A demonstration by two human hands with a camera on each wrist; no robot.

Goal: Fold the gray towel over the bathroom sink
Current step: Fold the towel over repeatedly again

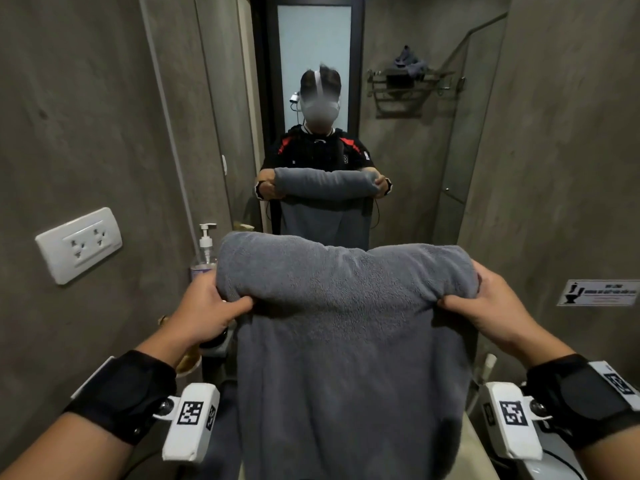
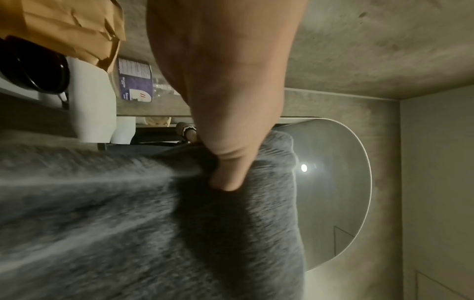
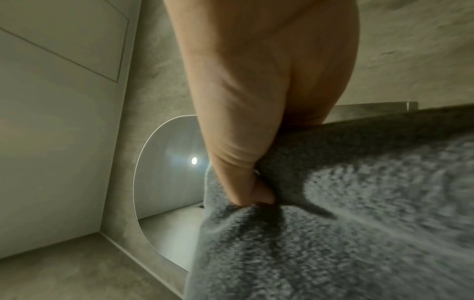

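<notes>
gray towel (image 1: 346,306) pinched by both hands' fingers (image 2: 225,178); mirror (image 1: 313,81) reflection in head view only

— Head view: from above, facing the mirror (image 1: 313,109), down over the gray towel (image 1: 346,323); wrists?

— Close under each palm, aimed toward that mirror (image 2: 341,192); left rolled sideways; towel (image 3: 359,223) shared by all.

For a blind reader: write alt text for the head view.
Both hands, left and right, grip the top corners of a gray towel held up before a mirror, its top rolled forward and the rest hanging down. A soap pump bottle and wall socket sit left.
</notes>
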